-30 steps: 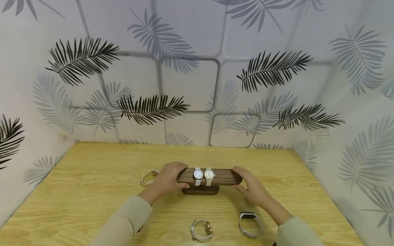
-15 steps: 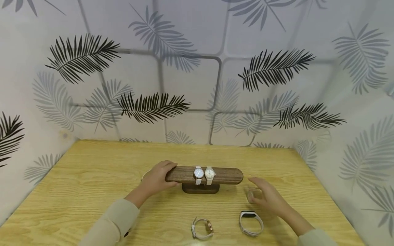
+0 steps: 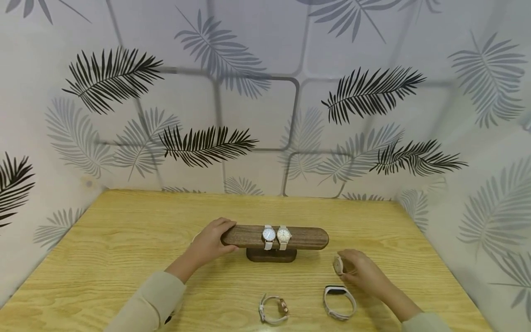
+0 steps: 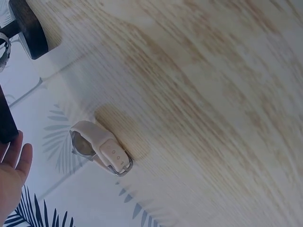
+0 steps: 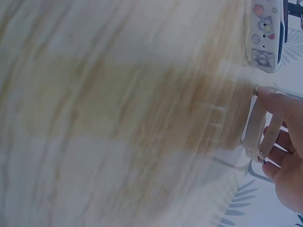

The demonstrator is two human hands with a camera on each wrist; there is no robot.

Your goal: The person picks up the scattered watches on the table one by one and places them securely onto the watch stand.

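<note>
A dark wooden watch stand (image 3: 309, 237) carries two watches, a white-strapped one (image 3: 268, 234) and a cream-strapped one (image 3: 284, 235), side by side at its middle. My left hand (image 3: 209, 244) grips the bar's left end, fingers on top and thumb below. To the right of the stand, my right hand (image 3: 365, 273) pinches a pale-strapped wristwatch (image 3: 338, 265). Its looped strap (image 5: 255, 125) shows between thumb and fingers in the right wrist view. Another watch, with a pale pink strap (image 4: 102, 146), lies behind my left hand and is mostly hidden in the head view.
On the wooden table (image 3: 137, 272), a pale watch with a gold-toned case (image 3: 274, 310) lies on its side near the front. A fitness band (image 3: 339, 302) with a black screen lies close below my right hand; its strap has printed pictures. A patterned wall covering (image 3: 257, 115) rises behind.
My right hand has left the stand's right end, moved right and down, and taken hold of the wristwatch there. My left hand has shifted left, baring more of the bar's left part.
</note>
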